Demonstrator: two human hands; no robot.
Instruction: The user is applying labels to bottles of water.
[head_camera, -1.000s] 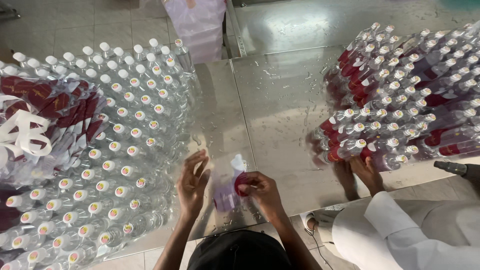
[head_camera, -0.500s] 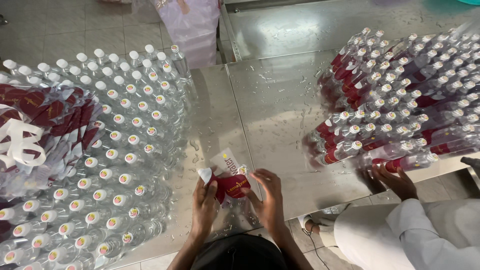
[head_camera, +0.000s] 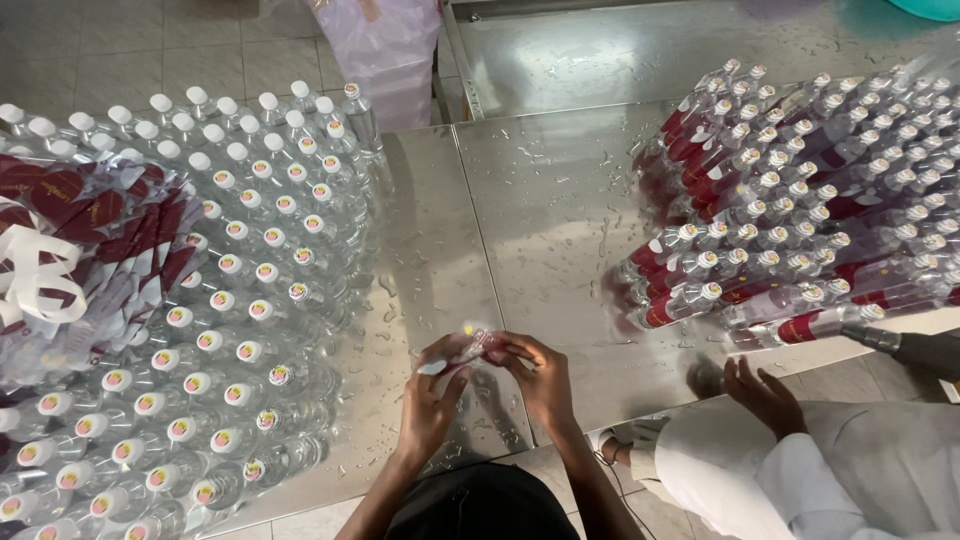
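A clear plastic bottle (head_camera: 468, 352) with a red label lies between my two hands over the wet steel table (head_camera: 545, 220). My left hand (head_camera: 432, 400) grips its near end from below. My right hand (head_camera: 540, 378) closes over the other end, and its fingers cover part of the label. A large block of upright clear bottles (head_camera: 230, 290) with white caps stands to the left of my hands.
A bag of red labels (head_camera: 90, 240) rests on the left bottles. Labelled bottles (head_camera: 800, 200) are stacked on their sides at the right. A person in white sits at the lower right, hand (head_camera: 765, 395) at the table edge. A pinkish plastic bag (head_camera: 385, 50) stands behind.
The bottle has been lowered and turned on its side between my hands, which have closed over it. The other person's hand has drawn back from the stack to the table edge.
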